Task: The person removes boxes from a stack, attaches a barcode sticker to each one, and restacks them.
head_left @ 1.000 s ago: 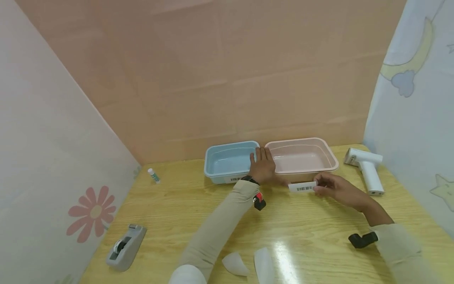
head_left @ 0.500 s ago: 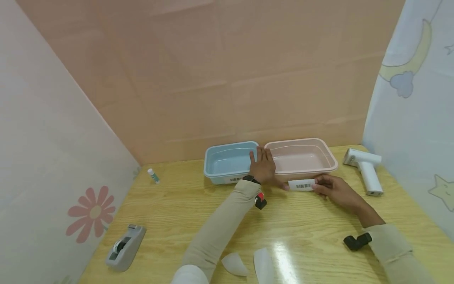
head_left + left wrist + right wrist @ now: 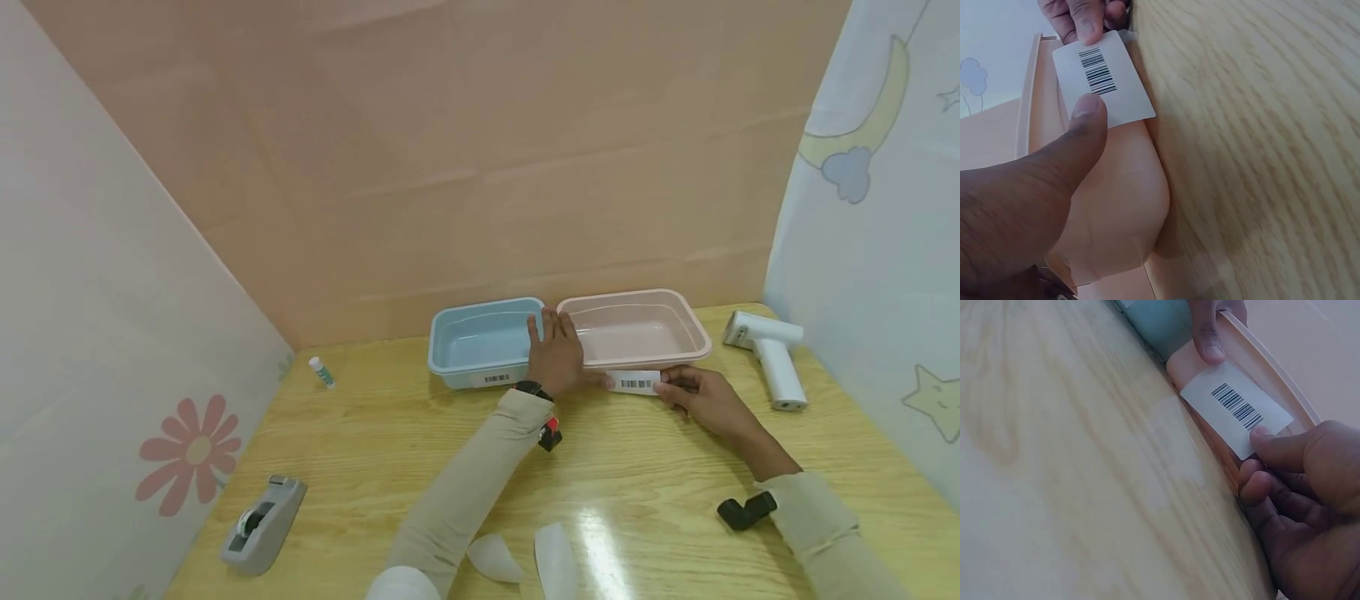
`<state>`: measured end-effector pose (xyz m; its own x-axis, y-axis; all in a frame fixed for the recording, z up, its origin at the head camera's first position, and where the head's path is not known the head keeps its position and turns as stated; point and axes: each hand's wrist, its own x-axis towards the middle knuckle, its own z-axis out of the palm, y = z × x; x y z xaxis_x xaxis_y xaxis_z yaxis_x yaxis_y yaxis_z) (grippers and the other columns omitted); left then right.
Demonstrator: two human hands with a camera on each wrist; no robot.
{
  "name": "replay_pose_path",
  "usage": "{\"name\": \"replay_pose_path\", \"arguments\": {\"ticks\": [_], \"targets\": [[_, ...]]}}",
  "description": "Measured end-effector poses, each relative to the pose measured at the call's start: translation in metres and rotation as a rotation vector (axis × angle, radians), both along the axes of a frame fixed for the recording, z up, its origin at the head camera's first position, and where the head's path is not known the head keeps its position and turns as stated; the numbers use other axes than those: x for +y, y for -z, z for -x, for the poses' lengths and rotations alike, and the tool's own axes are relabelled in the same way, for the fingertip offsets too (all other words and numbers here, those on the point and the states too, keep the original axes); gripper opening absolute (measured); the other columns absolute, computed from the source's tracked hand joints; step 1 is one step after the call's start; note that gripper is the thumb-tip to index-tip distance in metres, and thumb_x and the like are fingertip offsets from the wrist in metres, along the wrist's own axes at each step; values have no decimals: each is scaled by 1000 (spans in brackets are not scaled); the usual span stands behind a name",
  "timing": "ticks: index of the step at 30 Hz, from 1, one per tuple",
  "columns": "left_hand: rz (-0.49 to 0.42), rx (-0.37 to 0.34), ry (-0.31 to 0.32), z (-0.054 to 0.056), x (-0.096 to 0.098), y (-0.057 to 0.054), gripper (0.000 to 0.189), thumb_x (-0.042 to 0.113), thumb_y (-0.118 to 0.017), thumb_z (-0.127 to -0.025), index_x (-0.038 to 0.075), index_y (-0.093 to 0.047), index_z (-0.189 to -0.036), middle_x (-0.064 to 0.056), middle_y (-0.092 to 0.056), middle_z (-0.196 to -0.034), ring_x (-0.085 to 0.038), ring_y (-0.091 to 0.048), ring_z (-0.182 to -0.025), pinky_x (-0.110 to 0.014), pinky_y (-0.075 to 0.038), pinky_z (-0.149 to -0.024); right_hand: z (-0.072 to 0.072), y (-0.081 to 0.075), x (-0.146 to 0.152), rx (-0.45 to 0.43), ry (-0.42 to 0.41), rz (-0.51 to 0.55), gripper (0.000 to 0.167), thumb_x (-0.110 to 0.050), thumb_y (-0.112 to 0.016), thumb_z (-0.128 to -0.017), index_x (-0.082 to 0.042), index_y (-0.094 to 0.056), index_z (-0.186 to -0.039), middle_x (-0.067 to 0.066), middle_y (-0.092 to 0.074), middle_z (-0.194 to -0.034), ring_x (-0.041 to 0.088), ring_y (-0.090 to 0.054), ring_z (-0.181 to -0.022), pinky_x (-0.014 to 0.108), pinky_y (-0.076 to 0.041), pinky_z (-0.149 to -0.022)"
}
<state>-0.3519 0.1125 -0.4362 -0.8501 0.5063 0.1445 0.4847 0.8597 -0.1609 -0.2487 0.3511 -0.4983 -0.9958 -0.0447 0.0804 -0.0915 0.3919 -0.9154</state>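
Barcode label | right fingers pinch right end | left thumb on left end (left fingers straight)

Left hand blocks the gap between oblong light-blue plastic basin and oblong pink plastic basin. Yellow wooden counter lies open right of grey tape dispenser.

Beige sleeves, black wrist fittings
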Motion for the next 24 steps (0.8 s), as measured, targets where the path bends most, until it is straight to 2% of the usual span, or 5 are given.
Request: {"name": "replay_pose_path", "arguments": {"ticks": [9, 16, 24], "targets": [[-7, 78, 5, 6, 2, 10, 138, 99, -45, -64, -4, -30, -154, -25, -37, -155, -35, -26, -148, -56, -19, -118, 5, 4, -1, -11, 34, 50, 36, -28, -62, -102, 6, -58, -111, 14, -59, -81, 17, -53, -63, 33, -48, -53], [-13, 82, -2, 10, 3, 13, 138, 99, -44, -64, -4, -29, -154, -25, -36, -155, -34, -25, -148, -55, -17, -118, 7, 4, -2, -35, 73, 53, 42, -34, -64, -100, 5, -58, -114, 16, -62, -85, 17, -56, -66, 32, -50, -56], [-11, 107, 16, 10, 3, 14, 137, 99, -44, -65, -5, -31, -153, -24, -39, -154, -34, -26, -148, -56, -17, -119, 2, 1, -7, -18, 150, 24, 46, -40, -66, -98, 2, -64, -117, 18, -66, -95, 20, -61, -69, 34, -54, -59]]}}
